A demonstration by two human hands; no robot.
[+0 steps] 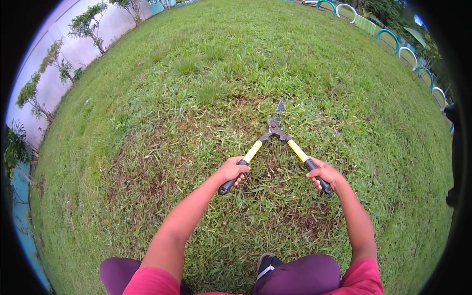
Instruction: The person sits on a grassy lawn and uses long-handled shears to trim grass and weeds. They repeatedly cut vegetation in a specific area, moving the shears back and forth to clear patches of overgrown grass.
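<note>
A pair of hedge shears (274,129) points away from me, low over the grass. My left hand (233,171) grips the black end of its left handle, and my right hand (323,174) grips the right one. Both handles have yellow shafts and stand apart in a V. The dark blades (280,107) look nearly together, with their tips among the grass blades. Cut clippings (258,191) and patches of brown soil lie under and around my hands.
Taller grass tufts (212,90) grow just beyond the blades. Shrubs (88,27) line a pale wall (40,55) on the left. Half-buried teal and white rings (407,57) edge the lawn at right. My purple-clad knee (302,273) and dark shoe (268,265) are close below.
</note>
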